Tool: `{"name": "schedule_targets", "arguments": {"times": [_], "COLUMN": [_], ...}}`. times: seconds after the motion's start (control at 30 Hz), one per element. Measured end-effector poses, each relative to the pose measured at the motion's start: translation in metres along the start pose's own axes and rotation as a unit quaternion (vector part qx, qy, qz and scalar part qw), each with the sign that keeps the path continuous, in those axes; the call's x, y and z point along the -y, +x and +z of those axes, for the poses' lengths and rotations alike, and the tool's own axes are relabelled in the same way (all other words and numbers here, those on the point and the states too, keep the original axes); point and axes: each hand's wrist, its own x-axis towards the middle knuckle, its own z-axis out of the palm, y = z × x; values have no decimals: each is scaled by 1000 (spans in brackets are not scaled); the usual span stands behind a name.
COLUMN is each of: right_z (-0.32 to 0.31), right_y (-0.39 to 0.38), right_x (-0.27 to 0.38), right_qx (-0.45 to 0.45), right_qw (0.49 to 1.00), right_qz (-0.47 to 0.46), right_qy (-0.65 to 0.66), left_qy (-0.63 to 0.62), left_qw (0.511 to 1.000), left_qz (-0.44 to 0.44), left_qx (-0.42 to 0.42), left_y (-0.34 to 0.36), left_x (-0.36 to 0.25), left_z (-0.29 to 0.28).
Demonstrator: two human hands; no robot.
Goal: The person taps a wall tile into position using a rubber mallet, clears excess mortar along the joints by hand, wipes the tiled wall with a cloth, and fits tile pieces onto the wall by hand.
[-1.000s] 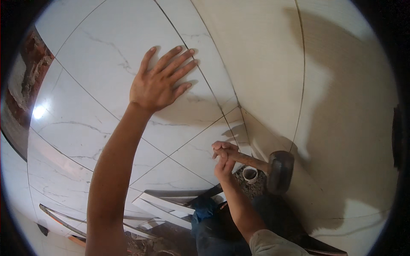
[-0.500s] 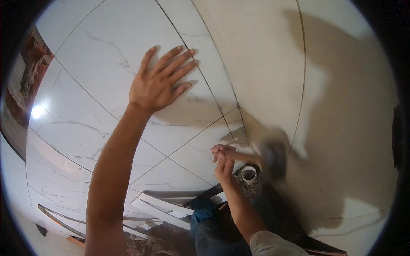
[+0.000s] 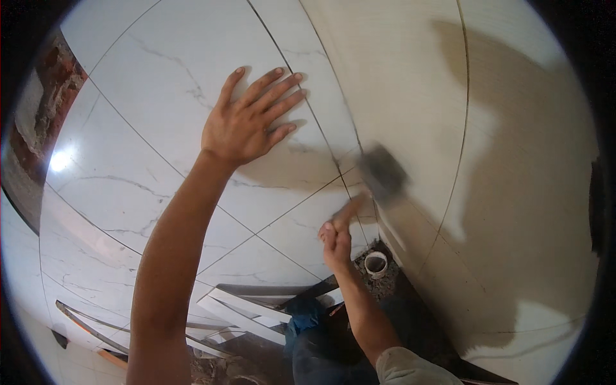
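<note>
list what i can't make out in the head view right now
Head view, now:
Mallet head: blurred by motion, so its edges and any contact with the beige surface can't be told.
Handle: its gripped end is covered by the right hand.
Left hand: its own back hides the palm.
White cylinder: too small and shadowed inside to show any contents.
</note>
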Motion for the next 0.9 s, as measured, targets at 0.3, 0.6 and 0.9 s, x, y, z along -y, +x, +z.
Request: {"name": "schedule_targets", "arguments": {"times": [0.3, 0.6, 0.9], "right_z": [6, 11, 23], "right_y": [6, 23, 36], "right_x": [15, 28, 61], "right_qx": [7, -24, -42], "right_qw": [997, 994, 996], "right_qz": [-23, -85, -48], "right_qy": [78, 57, 60], "left_qy": [4, -3, -1], "left_qw": [1000, 1000, 1000], "left_qz": [-5, -7, -6], "left_qx": [3, 8, 18], "left_y": [-6, -1, -4], "left_x": [-1, -2, 3], "left_z": [-2, -5, -4]}}
